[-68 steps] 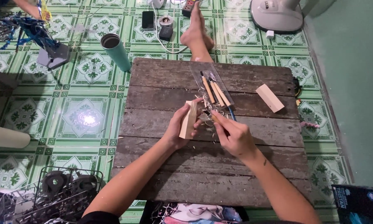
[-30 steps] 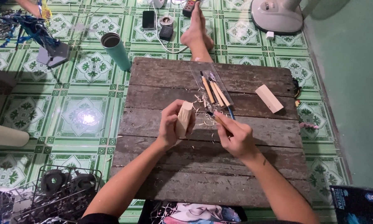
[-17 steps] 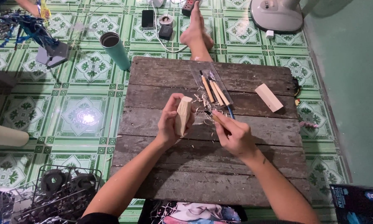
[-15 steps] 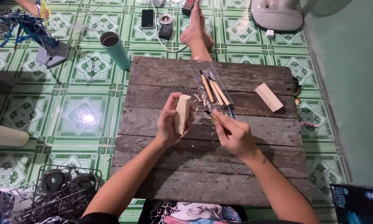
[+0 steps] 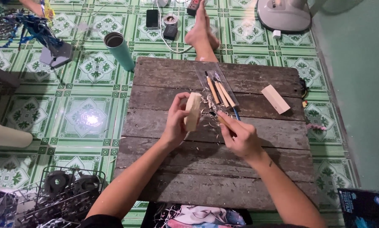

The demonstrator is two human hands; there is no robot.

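One pale wood block (image 5: 193, 111) gripped upright in left hand (image 5: 176, 122) above plank surface (image 5: 168, 84). Right hand (image 5: 240, 137) closed round carving tool (image 5: 220, 118), tip hard to discern. Spare tools (image 5: 218, 91) in clear sleeve behind.

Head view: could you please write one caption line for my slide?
Left hand holds a pale rectangular wooden block, right hand grips a wooden-handled carving tool, above a dark weathered plank board.
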